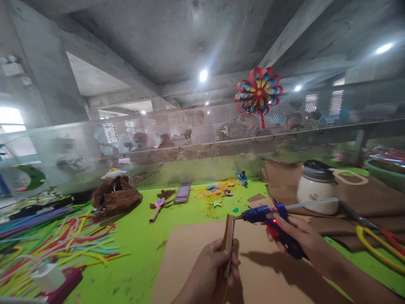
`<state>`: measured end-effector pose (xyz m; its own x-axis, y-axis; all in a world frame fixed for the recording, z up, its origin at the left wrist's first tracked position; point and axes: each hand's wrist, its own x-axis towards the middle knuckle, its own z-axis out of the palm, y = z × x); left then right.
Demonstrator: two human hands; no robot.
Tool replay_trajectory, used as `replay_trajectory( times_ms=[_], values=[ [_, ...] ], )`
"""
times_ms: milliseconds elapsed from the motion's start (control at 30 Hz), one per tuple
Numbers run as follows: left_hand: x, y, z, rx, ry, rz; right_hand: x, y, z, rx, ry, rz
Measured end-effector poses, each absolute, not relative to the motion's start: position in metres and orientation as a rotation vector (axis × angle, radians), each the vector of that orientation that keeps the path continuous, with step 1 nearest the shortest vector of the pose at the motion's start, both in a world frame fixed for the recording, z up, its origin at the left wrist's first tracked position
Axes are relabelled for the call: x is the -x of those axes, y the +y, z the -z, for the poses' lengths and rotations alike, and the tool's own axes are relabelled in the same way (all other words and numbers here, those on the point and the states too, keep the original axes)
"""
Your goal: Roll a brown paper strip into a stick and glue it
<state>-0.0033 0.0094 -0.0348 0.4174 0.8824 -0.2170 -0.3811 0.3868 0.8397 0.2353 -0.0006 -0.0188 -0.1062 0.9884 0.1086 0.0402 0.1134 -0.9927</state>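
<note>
My left hand [218, 261] is closed around a folded strip of brown paper [228, 238], held upright over a tan cardboard sheet [186, 249]. In my right hand [297, 236] is a blue glue gun [265, 214], gripped by its handle, with a red light lit on its side. A pale glue stick [313, 203] sticks out of its back. The nozzle points left and meets the top edge of the strip, or lies very near it. My fingers hide the strip's lower part.
Fuzzy coloured stems [85, 240] and a white plug [49, 276] lie at left. Farther back are a brown bag [117, 196], a paper figure [161, 204] and yellow shreds [218, 192]. A jug [316, 185], brown paper [281, 177] and yellow-handled scissors [376, 245] sit at right. A perforated screen [177, 131] stands behind.
</note>
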Motion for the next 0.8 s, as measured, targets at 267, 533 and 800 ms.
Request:
replay_trajectory(
  times_ms=[267, 533, 800],
  values=[
    [0.0046, 0.0112, 0.0308, -0.817, 0.713, -0.888, -0.2346, 0.0017, 0.0224, 1.118, -1.359, -1.184],
    [0.0052, 0.0129, 0.0361, -0.834, 0.727, -0.868, -0.2373, 0.0024, 0.0283, 1.090, -1.335, -1.210],
    [0.0035, 0.0109, 0.0329, -0.824, 0.711, -0.866, -0.2358, 0.0008, 0.0245, 1.107, -1.339, -1.197]
  ],
)
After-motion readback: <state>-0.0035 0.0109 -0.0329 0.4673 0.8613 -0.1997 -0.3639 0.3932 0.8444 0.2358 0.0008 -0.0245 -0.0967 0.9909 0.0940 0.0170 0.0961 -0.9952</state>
